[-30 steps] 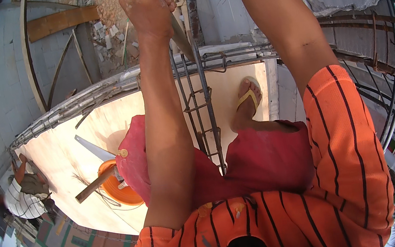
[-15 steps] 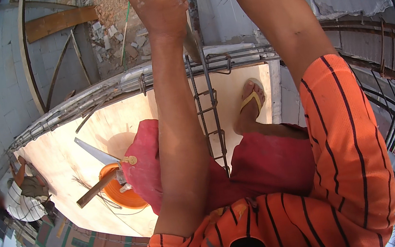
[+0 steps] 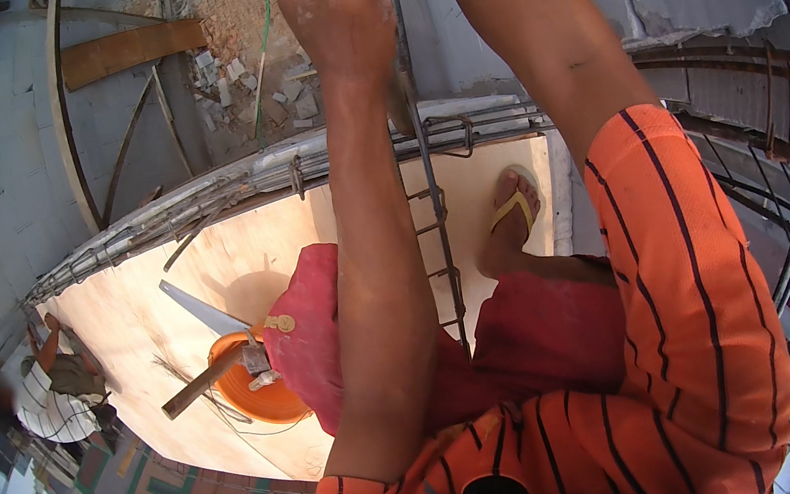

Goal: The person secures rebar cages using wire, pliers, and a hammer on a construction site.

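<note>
Raised at the top of the view, my left hand (image 3: 342, 14) is closed in a fist round something I cannot make out; a small dark bit shows between its fingers. It is beside an upright steel rebar (image 3: 404, 54). Under the fist, a flat greyish-brown piece (image 3: 399, 110) lies along the bar. My right forearm (image 3: 523, 7) reaches past the top edge, so that hand is out of sight. The rebar cage (image 3: 440, 220) with its cross ties runs down between my legs. My foot, in a yellow flip-flop (image 3: 511, 208), rests on a plywood sheet (image 3: 139, 328).
Left of my knee stands an orange bucket (image 3: 271, 404) with a wooden-handled hammer (image 3: 201, 377) and a handsaw (image 3: 202, 308). Horizontal rebars (image 3: 250, 181) line the plywood's far edge, with rubble (image 3: 246, 86) beyond. A person in a striped shirt (image 3: 52, 406) is at far left.
The view has shifted slightly, so the bucket, plywood and rebar sit a little farther right and lower. My left hand stays closed near the upright bar.
</note>
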Demonstrator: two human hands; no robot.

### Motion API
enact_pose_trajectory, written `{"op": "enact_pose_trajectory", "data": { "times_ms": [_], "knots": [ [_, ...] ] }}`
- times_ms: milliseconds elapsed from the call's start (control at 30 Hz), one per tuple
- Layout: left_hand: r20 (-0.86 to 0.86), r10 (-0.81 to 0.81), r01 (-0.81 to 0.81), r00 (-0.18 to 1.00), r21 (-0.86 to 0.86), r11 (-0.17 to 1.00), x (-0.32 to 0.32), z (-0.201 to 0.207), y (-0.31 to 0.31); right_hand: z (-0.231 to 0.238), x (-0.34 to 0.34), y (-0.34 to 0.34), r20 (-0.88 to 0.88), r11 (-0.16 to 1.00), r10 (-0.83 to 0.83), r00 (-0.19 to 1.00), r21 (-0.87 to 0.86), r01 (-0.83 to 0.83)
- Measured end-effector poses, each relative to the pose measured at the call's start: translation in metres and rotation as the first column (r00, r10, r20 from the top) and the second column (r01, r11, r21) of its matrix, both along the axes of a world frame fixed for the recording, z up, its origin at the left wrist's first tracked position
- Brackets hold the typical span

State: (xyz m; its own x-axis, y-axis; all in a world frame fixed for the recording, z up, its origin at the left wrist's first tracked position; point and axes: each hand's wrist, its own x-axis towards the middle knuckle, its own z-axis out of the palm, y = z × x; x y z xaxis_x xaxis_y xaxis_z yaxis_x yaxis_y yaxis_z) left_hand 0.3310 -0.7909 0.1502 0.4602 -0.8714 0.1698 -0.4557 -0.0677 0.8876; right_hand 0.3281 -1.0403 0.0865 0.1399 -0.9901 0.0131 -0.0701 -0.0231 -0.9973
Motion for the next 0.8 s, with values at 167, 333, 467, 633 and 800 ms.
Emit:
{"op": "enact_pose_trajectory", "data": {
  "times_ms": [167, 333, 467, 633, 800],
  "knots": [
    [-0.651, 0.022, -0.115, 0.759, -0.101, 0.988, -0.002, 0.012, -0.009, -0.009, 0.004, -0.006, -0.036, 1.0, 0.017, 0.999, 0.003, -0.017],
    [-0.071, 0.016, -0.037, 0.997, -0.306, 0.951, -0.001, -0.001, -0.012, -0.024, 0.012, -0.014, -0.084, 1.0, 0.012, 0.996, -0.024, -0.014],
    [0.16, 0.069, -0.002, 0.985, -0.386, 0.922, 0.0, -0.004, -0.013, -0.041, 0.011, -0.02, -0.163, 0.998, 0.0, 0.987, -0.055, -0.009],
    [-0.398, 0.002, -0.098, 0.918, -0.223, 0.97, -0.007, 0.02, -0.006, -0.042, 0.007, -0.028, -0.254, 0.993, 0.114, 0.96, 0.023, -0.112],
    [-0.525, 0.063, -0.186, 0.849, -0.186, 0.965, -0.009, 0.023, -0.006, -0.054, 0.025, -0.036, -0.055, 0.983, 0.147, 0.988, -0.098, -0.152]
  ]
}}
